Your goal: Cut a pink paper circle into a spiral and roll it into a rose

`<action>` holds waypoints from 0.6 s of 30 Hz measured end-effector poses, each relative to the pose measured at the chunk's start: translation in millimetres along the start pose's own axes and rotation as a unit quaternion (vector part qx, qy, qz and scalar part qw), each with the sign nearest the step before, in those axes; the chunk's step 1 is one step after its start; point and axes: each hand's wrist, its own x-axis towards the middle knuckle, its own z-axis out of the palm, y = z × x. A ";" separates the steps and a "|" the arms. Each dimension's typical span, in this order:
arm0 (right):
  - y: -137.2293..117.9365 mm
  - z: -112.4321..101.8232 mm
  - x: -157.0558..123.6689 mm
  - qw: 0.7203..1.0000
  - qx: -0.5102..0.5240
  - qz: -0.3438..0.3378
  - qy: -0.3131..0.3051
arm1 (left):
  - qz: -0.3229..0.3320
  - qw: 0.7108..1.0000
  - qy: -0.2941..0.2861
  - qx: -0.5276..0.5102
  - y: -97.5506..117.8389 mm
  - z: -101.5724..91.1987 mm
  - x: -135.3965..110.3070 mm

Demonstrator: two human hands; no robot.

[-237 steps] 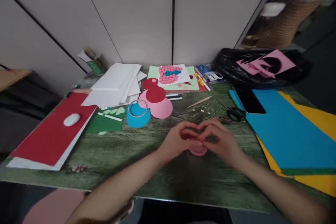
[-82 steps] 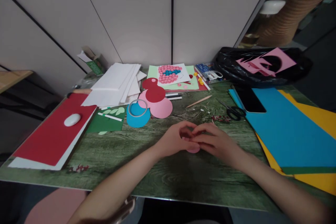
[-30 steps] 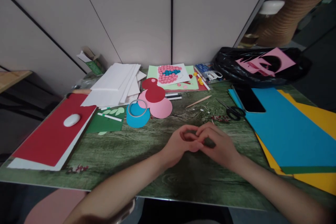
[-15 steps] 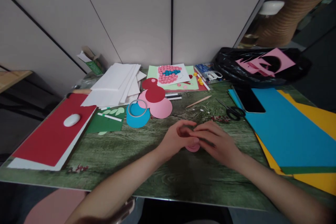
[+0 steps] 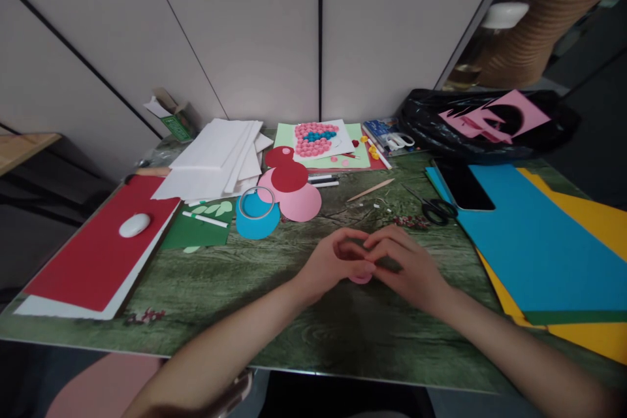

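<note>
My left hand (image 5: 329,266) and my right hand (image 5: 407,266) meet at the middle of the green table (image 5: 220,274), fingertips pinched together over a small pink paper piece (image 5: 361,278). Most of that piece is hidden under the fingers; only its lower rim shows. Both hands curl closed around it, just above the tabletop.
Behind the hands lie pink and red paper circles (image 5: 294,191), a blue disc with a tape ring (image 5: 257,210), a wooden stick (image 5: 371,190) and scissors (image 5: 435,208). Blue and yellow sheets (image 5: 533,241) with a phone (image 5: 463,185) fill the right. Red card with a white mouse (image 5: 134,225) lies left.
The fingers keep working the pink piece in place, spreading and closing. The right fingers have drawn back a little from half a second ago. Nothing else on the table moved.
</note>
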 end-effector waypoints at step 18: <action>3.8 0.8 -0.7 0.998 -0.036 -0.036 -0.026 | 0.055 0.997 0.030 0.034 2.8 -1.3 -1.6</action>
